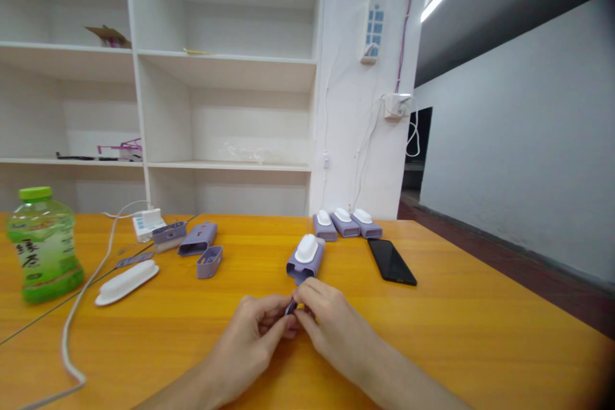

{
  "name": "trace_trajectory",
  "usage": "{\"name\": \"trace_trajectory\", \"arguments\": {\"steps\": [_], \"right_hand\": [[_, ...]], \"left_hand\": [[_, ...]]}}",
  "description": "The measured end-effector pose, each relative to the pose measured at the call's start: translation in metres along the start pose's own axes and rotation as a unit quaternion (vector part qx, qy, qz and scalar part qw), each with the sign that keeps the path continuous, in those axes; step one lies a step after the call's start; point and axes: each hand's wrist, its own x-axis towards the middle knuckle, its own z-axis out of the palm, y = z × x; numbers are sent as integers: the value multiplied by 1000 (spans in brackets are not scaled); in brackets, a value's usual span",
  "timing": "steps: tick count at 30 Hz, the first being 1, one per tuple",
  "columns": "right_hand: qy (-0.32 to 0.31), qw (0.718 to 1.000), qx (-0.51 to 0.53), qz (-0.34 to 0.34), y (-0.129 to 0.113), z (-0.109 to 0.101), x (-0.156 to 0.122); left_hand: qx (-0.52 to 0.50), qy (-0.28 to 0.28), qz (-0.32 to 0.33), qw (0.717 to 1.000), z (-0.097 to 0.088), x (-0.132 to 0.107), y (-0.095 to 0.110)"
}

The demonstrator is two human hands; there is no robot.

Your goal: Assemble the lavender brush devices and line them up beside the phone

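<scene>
My left hand [257,333] and my right hand [327,323] meet at the fingertips over the orange table [456,327]. Together they pinch a small dark part [291,306]; most of it is hidden by my fingers. Just beyond my fingers lies a purple housing with a white cap [305,257]. Three more capped purple housings [346,224] stand in a row further back.
A black phone [391,261] lies right of the housing. Left of centre are a loose white cap [127,282], open purple shells [196,240], a white power strip [148,223] with its cable [72,320], and a green bottle [44,245]. White shelves [230,64] stand behind.
</scene>
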Motion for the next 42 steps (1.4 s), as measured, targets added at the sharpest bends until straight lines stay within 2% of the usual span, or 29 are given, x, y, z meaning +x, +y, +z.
{"name": "trace_trajectory", "arguments": {"steps": [12, 17, 21, 25, 27, 29, 33, 36, 38, 40, 42], "right_hand": [[4, 1000, -4, 7, 1, 1, 0], [10, 1000, -5, 15, -8, -2, -1], [23, 993, 114, 30, -14, -13, 3], [56, 962, 248, 102, 7, -22, 11], [74, 962, 247, 86, 20, -24, 12], [69, 976, 200, 43, 27, -22, 11], [38, 988, 148, -3, 17, -16, 8], [22, 991, 129, -1, 7, -10, 9], [18, 992, 124, 10, 7, -6, 9], [23, 992, 119, 27, 10, -2, 9], [27, 992, 110, 46, 15, 2, 9]], "left_hand": [[-27, 14, -1, 1000, 0, 4, -5], [-59, 29, -13, 998, -3, 9, -8], [-78, 67, -28, 994, -8, 16, -7], [-117, 113, -101, 982, -18, 22, -8], [-136, 119, -138, 974, -24, 23, -11], [-163, 106, -159, 968, -28, 23, -15], [-195, 75, -157, 965, -32, 23, -21], [-149, 50, -174, 972, -29, 23, -22], [-52, 66, -177, 981, -26, 21, -22], [92, 115, -114, 983, -24, 19, -22], [223, 153, -18, 962, -24, 17, -21]]}}
